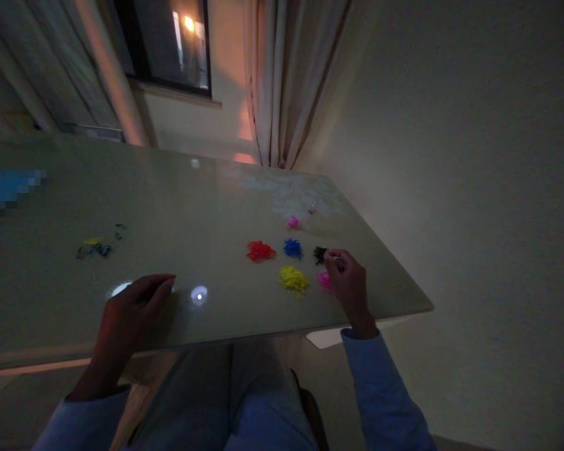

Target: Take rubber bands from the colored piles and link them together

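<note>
My right hand is closed in a pinch beside a small black pile and above a pink pile; whatever its fingertips hold is too small to make out. Left of it lie a yellow pile, a blue pile and a red pile of thin, band-like pieces. Another pink bunch sits farther back. My left hand rests near the table's front edge, fingers together, its fingertips hiding anything they may hold.
On the left of the glossy table lie scattered dark pieces and a yellow piece. A blue blurred item is at the far left. Small clear pieces lie near the right corner. A wall borders the right side.
</note>
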`<state>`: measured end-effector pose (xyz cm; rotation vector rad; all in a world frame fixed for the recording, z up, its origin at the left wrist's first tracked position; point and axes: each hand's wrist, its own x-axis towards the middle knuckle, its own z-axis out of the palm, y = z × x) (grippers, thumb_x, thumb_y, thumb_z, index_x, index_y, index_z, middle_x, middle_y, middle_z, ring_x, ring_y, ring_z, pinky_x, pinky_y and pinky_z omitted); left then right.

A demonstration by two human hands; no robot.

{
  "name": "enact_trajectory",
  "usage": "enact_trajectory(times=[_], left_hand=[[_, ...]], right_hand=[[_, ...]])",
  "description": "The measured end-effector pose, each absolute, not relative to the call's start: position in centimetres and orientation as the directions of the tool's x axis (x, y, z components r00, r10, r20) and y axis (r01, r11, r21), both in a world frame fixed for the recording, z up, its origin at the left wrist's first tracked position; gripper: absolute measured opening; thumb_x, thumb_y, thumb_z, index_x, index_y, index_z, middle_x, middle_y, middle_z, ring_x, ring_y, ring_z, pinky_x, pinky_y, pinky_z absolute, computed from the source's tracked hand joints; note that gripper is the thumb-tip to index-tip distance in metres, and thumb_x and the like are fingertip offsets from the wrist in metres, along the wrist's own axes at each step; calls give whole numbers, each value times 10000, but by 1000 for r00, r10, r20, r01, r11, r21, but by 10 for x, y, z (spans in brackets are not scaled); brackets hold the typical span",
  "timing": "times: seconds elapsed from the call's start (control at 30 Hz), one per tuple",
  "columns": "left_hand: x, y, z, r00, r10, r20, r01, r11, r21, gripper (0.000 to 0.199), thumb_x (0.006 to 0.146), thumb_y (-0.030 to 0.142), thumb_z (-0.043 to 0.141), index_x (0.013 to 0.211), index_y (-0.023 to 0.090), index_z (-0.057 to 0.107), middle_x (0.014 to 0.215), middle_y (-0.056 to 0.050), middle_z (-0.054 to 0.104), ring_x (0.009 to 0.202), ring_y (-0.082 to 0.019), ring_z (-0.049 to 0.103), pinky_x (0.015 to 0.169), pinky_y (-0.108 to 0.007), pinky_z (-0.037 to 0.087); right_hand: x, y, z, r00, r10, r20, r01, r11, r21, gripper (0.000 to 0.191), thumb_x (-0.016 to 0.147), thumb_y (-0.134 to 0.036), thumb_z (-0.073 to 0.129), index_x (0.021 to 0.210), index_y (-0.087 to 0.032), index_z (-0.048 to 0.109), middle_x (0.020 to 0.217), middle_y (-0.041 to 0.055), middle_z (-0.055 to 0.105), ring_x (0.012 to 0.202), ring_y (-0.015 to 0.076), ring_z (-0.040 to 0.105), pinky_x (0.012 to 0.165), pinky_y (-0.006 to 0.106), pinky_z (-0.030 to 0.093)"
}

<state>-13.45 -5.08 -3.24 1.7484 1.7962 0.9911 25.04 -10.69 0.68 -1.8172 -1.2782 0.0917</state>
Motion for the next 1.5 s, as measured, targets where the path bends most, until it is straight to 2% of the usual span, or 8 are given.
enact_trajectory(times=[0.2, 0.37, 0.57, 0.9, 1.2, 1.3, 1.4, 1.5], left_hand=[[-135, -52, -33, -129, 982, 138, 643, -23, 765, 334, 728, 556, 548, 849, 297, 721, 938, -12, 777, 873, -262, 720, 804, -364, 574], [-137, -49, -37, -127, 980, 155, 660, -33, 750, 361, 700, 553, 568, 854, 276, 739, 918, -21, 775, 837, -247, 720, 778, -352, 582], [-137, -50, -37, -102, 975, 200, 666, -82, 742, 331, 753, 565, 549, 837, 305, 734, 922, -1, 781, 838, -261, 724, 754, -363, 582], [-139, -49, -41, -121, 981, 148, 647, -35, 762, 344, 728, 561, 576, 866, 293, 742, 951, -12, 777, 896, -299, 718, 814, -426, 576], [-136, -49, -39, -117, 981, 156, 634, -47, 772, 357, 748, 538, 569, 876, 253, 742, 947, -21, 779, 880, -250, 717, 817, -354, 567], [-136, -48, -41, -103, 979, 176, 628, -73, 775, 369, 756, 536, 561, 880, 241, 743, 947, -37, 780, 872, -240, 718, 799, -324, 563], [-135, -48, -43, -67, 974, 216, 613, -131, 779, 386, 775, 544, 549, 880, 227, 743, 940, -54, 778, 856, -234, 715, 797, -314, 557], [-134, -49, -44, -44, 967, 249, 591, -176, 787, 392, 797, 539, 538, 883, 216, 743, 948, -66, 774, 876, -235, 706, 825, -328, 548]], right_hand=[[294, -92, 5, 410, 865, 288, 881, -294, -372, 272, 866, -348, 535, 896, -183, 748, 714, 72, 732, 638, 203, 656, 583, 266, 388], [306, -81, 3, 392, 881, 263, 902, -311, -300, 240, 873, -306, 546, 905, -199, 758, 819, 86, 759, 717, 203, 670, 640, 268, 408], [309, -71, 0, 370, 890, 267, 906, -282, -315, 228, 876, -316, 564, 904, -208, 763, 832, 75, 762, 738, 189, 667, 635, 253, 405], [311, -74, 4, 350, 888, 299, 903, -234, -362, 239, 837, -331, 585, 870, -181, 768, 753, 62, 741, 666, 176, 641, 621, 253, 404], [248, -107, 21, 364, 838, 406, 779, -35, -626, 325, 861, -445, 570, 862, -173, 750, 612, 18, 665, 520, 149, 550, 529, 242, 382], [203, -117, 14, 185, 919, 348, 750, 97, -655, 246, 865, -395, 607, 859, -197, 753, 522, -25, 580, 465, 127, 491, 506, 235, 346], [160, -117, 0, -35, 956, 291, 671, 239, -702, 182, 881, -342, 622, 879, -219, 756, 550, -23, 601, 477, 127, 502, 526, 244, 354], [128, -106, -15, -117, 957, 267, 624, 280, -729, 171, 894, -315, 609, 886, -215, 748, 580, -16, 627, 505, 132, 528, 547, 246, 370]])
